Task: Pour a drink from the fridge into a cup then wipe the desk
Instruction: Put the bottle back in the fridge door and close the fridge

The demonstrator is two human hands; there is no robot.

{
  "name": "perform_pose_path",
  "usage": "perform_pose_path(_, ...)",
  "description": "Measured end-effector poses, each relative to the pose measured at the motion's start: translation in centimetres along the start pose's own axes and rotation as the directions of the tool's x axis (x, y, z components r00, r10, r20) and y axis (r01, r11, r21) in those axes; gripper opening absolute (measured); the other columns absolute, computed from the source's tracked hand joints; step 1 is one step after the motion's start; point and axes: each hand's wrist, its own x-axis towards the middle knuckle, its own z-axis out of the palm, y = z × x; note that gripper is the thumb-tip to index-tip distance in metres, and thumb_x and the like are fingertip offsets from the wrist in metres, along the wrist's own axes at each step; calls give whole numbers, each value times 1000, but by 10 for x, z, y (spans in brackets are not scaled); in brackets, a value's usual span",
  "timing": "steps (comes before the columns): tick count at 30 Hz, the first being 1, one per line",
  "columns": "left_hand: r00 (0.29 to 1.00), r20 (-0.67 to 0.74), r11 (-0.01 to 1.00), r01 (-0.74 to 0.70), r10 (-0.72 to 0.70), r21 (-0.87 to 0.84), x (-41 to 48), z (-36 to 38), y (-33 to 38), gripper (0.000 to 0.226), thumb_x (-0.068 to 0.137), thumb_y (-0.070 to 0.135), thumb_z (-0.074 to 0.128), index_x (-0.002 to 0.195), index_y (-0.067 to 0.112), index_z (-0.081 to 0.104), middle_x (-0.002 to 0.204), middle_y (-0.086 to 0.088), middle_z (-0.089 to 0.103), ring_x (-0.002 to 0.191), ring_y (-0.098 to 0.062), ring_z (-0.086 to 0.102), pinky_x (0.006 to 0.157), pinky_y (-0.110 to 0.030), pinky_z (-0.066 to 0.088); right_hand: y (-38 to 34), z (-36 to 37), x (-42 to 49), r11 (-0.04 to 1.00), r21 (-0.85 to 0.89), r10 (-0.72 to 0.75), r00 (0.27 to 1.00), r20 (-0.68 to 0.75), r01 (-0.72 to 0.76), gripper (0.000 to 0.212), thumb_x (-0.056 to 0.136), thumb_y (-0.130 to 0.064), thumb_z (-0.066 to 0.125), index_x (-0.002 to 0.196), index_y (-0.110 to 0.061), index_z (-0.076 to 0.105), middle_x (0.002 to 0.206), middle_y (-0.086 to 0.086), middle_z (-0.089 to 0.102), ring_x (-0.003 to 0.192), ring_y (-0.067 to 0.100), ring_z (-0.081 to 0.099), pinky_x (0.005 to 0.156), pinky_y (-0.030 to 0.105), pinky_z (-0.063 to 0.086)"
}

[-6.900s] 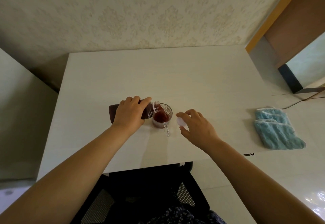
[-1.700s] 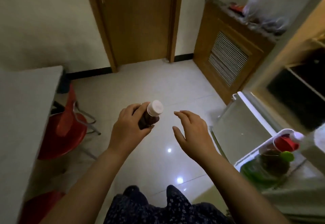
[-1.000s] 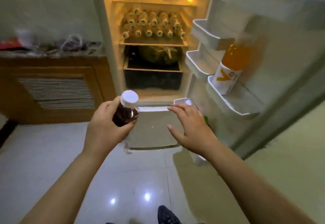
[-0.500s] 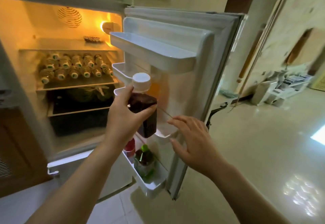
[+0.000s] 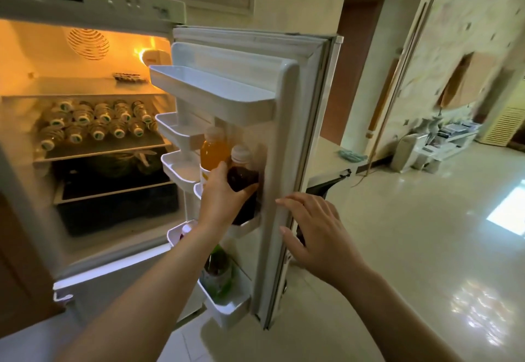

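The fridge (image 5: 93, 34) stands open, lit inside. My left hand (image 5: 220, 198) is closed around a dark red drink bottle (image 5: 241, 178) with a white cap, holding it upright in a middle door shelf (image 5: 247, 226), right beside an orange juice bottle (image 5: 213, 151). My right hand (image 5: 315, 231) hovers with fingers spread at the door's outer edge (image 5: 287, 162), holding nothing. The desk (image 5: 326, 157) shows behind the door with a blue cloth (image 5: 350, 155) on it. The cup is out of sight.
Several small bottles (image 5: 93, 122) lie on an inner fridge shelf above a dark drawer. A green bottle (image 5: 217, 268) stands in the lowest door shelf. Glossy tiled floor (image 5: 412, 233) spreads to the right, with white furniture (image 5: 443, 140) at the far wall.
I left the desk after pouring, capped the bottle and walked to the fridge. In the last half second my left hand moved the bottle into the door shelf beside the orange bottle.
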Motion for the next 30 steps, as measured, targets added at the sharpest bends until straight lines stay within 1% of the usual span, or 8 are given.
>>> perform_pose_path(5, 995, 97, 980, -10, -9, 196, -4, -1, -8, 80, 66, 42, 80, 129, 25, 33, 127, -2, 49, 119, -22, 49, 96, -43, 47, 9, 10, -6, 1000, 23, 16, 1000, -2, -16, 45, 90, -40, 44, 133, -29, 39, 134, -7, 43, 126, 7, 33, 108, 30, 24)
perform_pose_path(8, 996, 80, 962, -62, 42, 266, -16, -15, -7, 111, 69, 43, 79, 147, 31, 1, 148, -4, 27, 135, -23, 32, 105, -43, 38, 19, 11, -6, 993, 100, 68, 997, -44, -63, 46, 89, -39, 46, 133, -30, 36, 135, -8, 39, 126, 7, 33, 107, 35, 31)
perform_pose_path(11, 933, -3, 848, -326, 360, 418, -25, -35, -11, 90, 77, 42, 69, 147, 17, 18, 148, -9, 28, 135, -24, 30, 110, -41, 33, 32, 18, 0, 930, 324, 221, 969, -110, -175, 53, 88, -35, 53, 135, -28, 29, 138, -5, 32, 123, 9, 38, 102, 38, 39)
perform_pose_path(15, 787, 101, 642, -563, 608, 520, -19, -48, -1, 63, 83, 34, 61, 138, 16, 36, 146, -11, 30, 137, -27, 30, 113, -41, 28, 36, 35, 13, 827, 514, 295, 954, -51, -228, 71, 84, -39, 56, 140, -37, 13, 149, -10, 19, 132, 9, 34, 102, 46, 41)
perform_pose_path(18, 721, 207, 512, -635, 661, 579, -14, -51, 14, 59, 85, 32, 61, 137, 17, 38, 148, -9, 31, 140, -27, 26, 113, -46, 27, 34, 46, 18, 828, 523, 287, 954, -85, -202, 79, 81, -41, 59, 140, -41, 6, 150, -5, 18, 126, 19, 44, 96, 51, 45)
perform_pose_path(23, 662, 312, 398, -692, 681, 602, -12, -51, 37, 54, 89, 36, 54, 138, 21, 38, 150, -9, 33, 142, -26, 22, 115, -49, 21, 32, 55, 16, 865, 482, 248, 955, -166, -141, 81, 79, -44, 57, 142, -37, 7, 149, 0, 29, 124, 15, 46, 90, 44, 50)
perform_pose_path(27, 654, 301, 379, -688, 695, 619, -10, -60, 55, 53, 91, 38, 51, 139, 20, 38, 151, -10, 32, 143, -26, 20, 115, -51, 18, 17, 58, 12, 902, 431, 133, 962, -237, -19, 75, 82, -53, 50, 143, -24, 15, 146, 4, 29, 114, 16, 53, 81, 27, 45)
perform_pose_path(30, 643, 250, 369, -667, 724, 647, -10, -72, 64, 52, 92, 37, 51, 139, 20, 36, 150, -11, 33, 143, -26, 21, 114, -53, 19, 2, 62, 10, 906, 412, 8, 967, -253, 100, 68, 87, -57, 41, 142, -26, 16, 145, 4, 26, 110, 12, 50, 79, 22, 44)
